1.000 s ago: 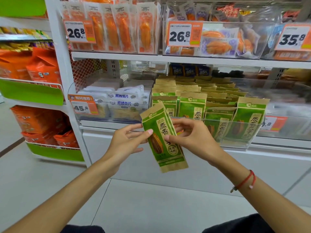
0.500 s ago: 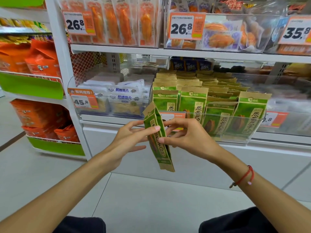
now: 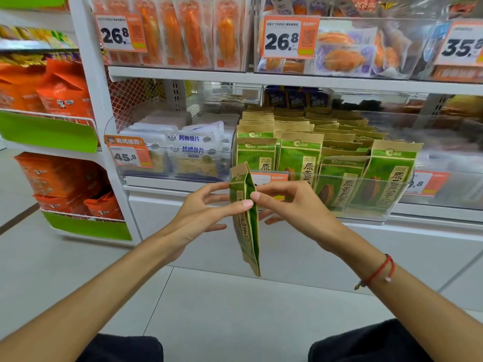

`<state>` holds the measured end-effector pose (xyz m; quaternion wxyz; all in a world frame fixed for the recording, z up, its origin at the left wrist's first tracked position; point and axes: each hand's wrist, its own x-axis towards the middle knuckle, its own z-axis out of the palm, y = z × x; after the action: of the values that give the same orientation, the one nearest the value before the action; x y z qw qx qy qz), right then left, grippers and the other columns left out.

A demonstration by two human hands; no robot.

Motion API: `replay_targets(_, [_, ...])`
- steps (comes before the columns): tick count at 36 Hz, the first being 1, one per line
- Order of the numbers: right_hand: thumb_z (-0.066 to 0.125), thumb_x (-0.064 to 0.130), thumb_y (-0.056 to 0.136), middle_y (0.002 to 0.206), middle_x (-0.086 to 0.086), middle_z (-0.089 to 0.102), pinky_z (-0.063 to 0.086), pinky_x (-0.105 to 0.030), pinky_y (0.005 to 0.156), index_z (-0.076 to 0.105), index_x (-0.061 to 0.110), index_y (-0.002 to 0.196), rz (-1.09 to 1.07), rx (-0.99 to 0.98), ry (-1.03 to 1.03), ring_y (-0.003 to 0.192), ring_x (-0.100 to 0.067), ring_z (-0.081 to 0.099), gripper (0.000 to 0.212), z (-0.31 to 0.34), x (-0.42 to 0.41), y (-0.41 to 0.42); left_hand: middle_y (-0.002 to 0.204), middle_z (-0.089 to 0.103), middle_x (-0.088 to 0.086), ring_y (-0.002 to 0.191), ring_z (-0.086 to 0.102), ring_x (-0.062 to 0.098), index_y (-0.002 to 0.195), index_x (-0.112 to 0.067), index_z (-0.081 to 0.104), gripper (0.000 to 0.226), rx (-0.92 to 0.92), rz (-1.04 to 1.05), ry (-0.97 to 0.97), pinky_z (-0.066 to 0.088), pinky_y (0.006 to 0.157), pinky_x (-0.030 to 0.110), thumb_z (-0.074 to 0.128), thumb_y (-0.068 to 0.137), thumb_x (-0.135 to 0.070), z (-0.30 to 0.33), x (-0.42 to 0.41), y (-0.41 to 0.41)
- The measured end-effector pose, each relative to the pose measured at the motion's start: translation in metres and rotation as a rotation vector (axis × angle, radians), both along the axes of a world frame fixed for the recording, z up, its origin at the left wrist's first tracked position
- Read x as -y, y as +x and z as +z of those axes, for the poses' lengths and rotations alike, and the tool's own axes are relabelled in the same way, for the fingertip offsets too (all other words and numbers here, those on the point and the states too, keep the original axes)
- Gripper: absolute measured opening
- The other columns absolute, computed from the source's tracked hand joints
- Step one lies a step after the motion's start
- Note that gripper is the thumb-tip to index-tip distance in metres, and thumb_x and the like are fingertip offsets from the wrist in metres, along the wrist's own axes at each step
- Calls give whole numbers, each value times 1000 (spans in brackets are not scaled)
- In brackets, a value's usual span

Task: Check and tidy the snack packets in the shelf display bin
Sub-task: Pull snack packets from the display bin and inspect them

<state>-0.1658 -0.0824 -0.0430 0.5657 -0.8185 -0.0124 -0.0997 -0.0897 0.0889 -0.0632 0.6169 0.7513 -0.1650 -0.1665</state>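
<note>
Green seed packet [image 3: 245, 218] upright, long axis vertical, narrow edge toward camera, top up, in front of the clear display bin's [image 3: 392, 205] front left corner, pinched between left hand [image 3: 201, 212] and right hand [image 3: 295, 207] fingertips (thumbs probably behind, hidden), matching packets [image 3: 339, 163] standing inside.

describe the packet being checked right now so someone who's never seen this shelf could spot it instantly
Start at the clear display bin on the middle shelf, filled with upright green-and-kraft packets. Just in front of its left corner, the left hand and right hand pinch one green packet between them. Unlike the binned ones, it is outside the bin, turned edge-on and hanging down.
</note>
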Motion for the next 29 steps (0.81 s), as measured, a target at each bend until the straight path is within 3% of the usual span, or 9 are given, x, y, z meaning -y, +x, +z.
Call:
replay_targets(8, [60, 17, 93, 87, 3, 73, 57, -21, 63, 72, 12, 105, 30, -38, 12, 72, -14, 71, 17, -2, 0, 0, 115, 69, -7, 95, 70, 4, 127, -32, 57, 82, -4, -25, 11, 56, 74, 26, 90, 54, -48, 0, 0, 2])
replay_targets(13, [59, 17, 93, 85, 6, 73, 56, -20, 63, 71, 15, 103, 37, -45, 33, 71, -10, 70, 15, -1, -1, 0, 114, 70, -7, 92, 70, 0, 127, -32, 57, 77, -4, -31, 2, 55, 70, 22, 80, 56, -48, 0, -2, 4])
replay_targets(17, [61, 15, 93, 94, 2, 72, 56, -20, 64, 68, 20, 109, 48, -39, -3, 77, -11, 71, 19, 1, -4, -1, 116, 68, -5, 102, 68, 7, 130, -30, 56, 84, 3, -5, -3, 54, 72, 23, 88, 55, -49, 3, -2, 3])
replay_targets(23, [75, 7, 81, 98, -4, 71, 57, -20, 67, 64, 26, 110, 66, -63, -16, 75, -8, 70, 36, -1, -8, 0, 99, 76, -7, 89, 73, 6, 123, -26, 60, 68, -75, 99, -146, 56, 72, 26, 79, 61, -44, 5, -6, 5])
replay_targets(29, [77, 6, 79, 98, -4, 75, 58, -21, 71, 72, 16, 107, 60, -77, 28, 85, -17, 73, 31, 1, -7, 0, 101, 76, -5, 90, 73, 11, 121, -24, 64, 69, -90, 113, -217, 57, 75, 28, 77, 58, -47, 8, -10, 9])
